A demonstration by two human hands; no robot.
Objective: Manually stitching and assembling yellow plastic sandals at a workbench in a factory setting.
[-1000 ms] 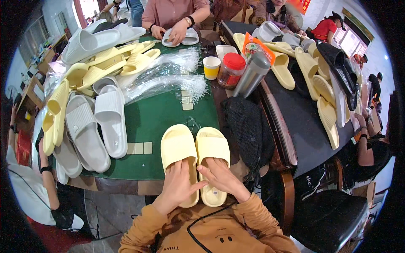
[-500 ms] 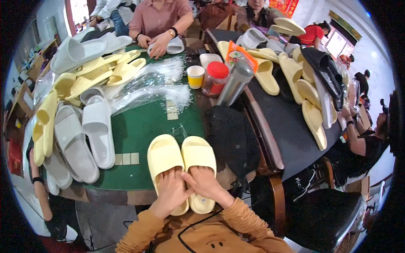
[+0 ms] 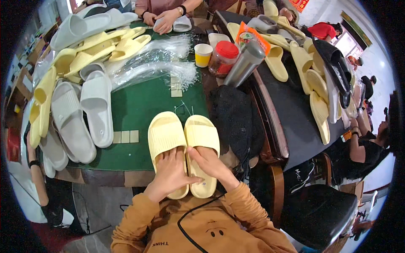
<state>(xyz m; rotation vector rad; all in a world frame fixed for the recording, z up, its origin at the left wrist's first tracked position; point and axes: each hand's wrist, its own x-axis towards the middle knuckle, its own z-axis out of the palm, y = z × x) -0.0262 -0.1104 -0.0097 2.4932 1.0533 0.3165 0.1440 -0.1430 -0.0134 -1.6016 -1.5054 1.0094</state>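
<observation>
A pair of pale yellow slide slippers lies side by side at the table's front edge, toes away from me. Into the left slipper (image 3: 162, 135) go the fingers of my left hand (image 3: 171, 173), hidden in part under its strap, while the thumb lies across to the other slipper's footbed. My right hand (image 3: 213, 164) has its fingers under the strap of the right slipper (image 3: 204, 131), with its thumb at the strap's inner edge. Both hands are closed on the slippers. Just past the toes is a thin clear plastic loop (image 3: 183, 109).
Grey slippers (image 3: 97, 107) and yellow slippers (image 3: 44, 105) are heaped at left, beside clear plastic bundles (image 3: 147, 71). Behind stand a paper cup (image 3: 203, 57), red-lidded jar (image 3: 223, 59) and steel flask (image 3: 247, 63). A black cloth bag (image 3: 236, 122) lies right. Co-workers sit around.
My view has tilted down, so the table sits higher in the picture. The left thumb has moved from beside the right hand onto the right slipper's footbed. Both hands remain in the slippers.
</observation>
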